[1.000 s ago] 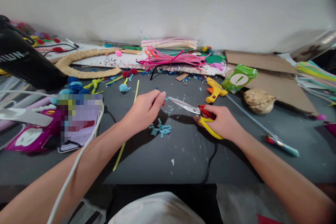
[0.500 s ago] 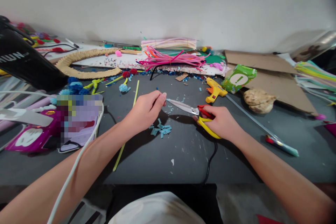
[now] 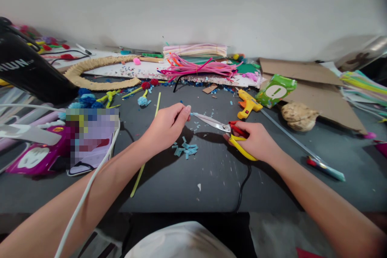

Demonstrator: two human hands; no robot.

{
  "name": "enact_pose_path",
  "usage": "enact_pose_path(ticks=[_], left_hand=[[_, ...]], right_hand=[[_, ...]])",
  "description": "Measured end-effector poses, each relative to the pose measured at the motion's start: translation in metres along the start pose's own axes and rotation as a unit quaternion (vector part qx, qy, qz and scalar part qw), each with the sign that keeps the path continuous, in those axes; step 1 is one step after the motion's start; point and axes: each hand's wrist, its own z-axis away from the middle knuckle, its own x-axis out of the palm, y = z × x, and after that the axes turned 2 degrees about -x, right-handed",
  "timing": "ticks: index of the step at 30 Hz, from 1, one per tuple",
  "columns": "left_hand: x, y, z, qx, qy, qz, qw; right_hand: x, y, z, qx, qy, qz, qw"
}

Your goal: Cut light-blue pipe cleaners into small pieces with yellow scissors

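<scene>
My right hand (image 3: 256, 139) grips scissors (image 3: 214, 122) with one red and one yellow handle loop. Their blades point left and look nearly closed. At the blade tips, my left hand (image 3: 167, 125) is closed in a pinch on a small light-blue piece (image 3: 194, 114), most of it hidden by the fingers. Below the hands lies a loose heap of light-blue clippings (image 3: 186, 148), and finer bits are scattered behind the blades. A yellow-green pipe cleaner (image 3: 138, 181) runs under my left wrist.
Beyond the scissors lies a yellow glue gun (image 3: 248, 104), beside a green packet (image 3: 276, 88) and cardboard (image 3: 329, 109). Pink pipe cleaners (image 3: 199, 67) are bundled at the back. To the left are a wrapped ring (image 3: 99, 84), a black bottle (image 3: 33, 64) and a white cable (image 3: 90, 185).
The scissors and my right hand have shifted very slightly right. A bit more of the blue piece shows at the blade tips. My left hand stays almost in place.
</scene>
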Motion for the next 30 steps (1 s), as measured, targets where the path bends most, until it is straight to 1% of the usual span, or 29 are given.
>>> enact_pose_path(ticks=[6,12,20,26,30], left_hand=[[0.0000,0.0002,-0.0004,0.007,0.006,-0.007,1.000],[-0.0014,0.0005,-0.0001,-0.012,0.004,0.006,1.000],[-0.0032,0.0017,-0.0003,-0.024,0.017,-0.002,1.000],[-0.0018,0.0017,-0.0001,0.005,-0.014,0.007,1.000],[-0.0009,0.0006,-0.0006,0.024,-0.017,0.005,1.000]], right_hand=[[-0.0011,0.0024,-0.0011,-0.001,0.000,0.020,1.000],[-0.0008,0.0008,0.0000,-0.002,0.017,-0.009,1.000],[-0.0009,-0.0016,0.0004,0.000,0.017,-0.010,1.000],[-0.0005,-0.0004,0.0007,-0.002,0.009,0.002,1.000],[-0.0020,-0.0007,0.0008,-0.006,0.004,-0.002,1.000]])
